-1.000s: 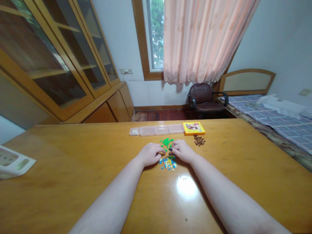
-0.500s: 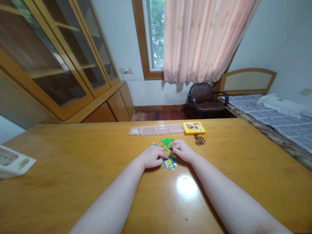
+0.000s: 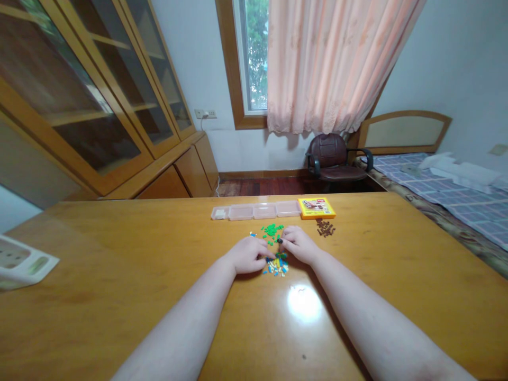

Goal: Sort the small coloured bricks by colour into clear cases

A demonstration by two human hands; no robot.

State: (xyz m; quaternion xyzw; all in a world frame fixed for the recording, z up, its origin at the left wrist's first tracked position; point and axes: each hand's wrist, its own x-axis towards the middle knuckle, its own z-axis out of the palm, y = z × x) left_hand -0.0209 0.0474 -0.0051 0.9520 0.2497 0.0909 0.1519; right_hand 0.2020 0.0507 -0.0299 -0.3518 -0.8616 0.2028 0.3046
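yellow-blue-white pieces [image 3: 277, 266] at fingertips [image 3: 272, 256] of left hand [image 3: 250, 255], green pieces [image 3: 272, 230] beside right hand [image 3: 298, 245]

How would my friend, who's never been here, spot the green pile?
On the wooden table, find the row of clear plastic compartments near the far edge. Just on its near side, beside the right hand, lies the green pile. Unlike the brown pile and mixed-colour pile, its pieces look all green.
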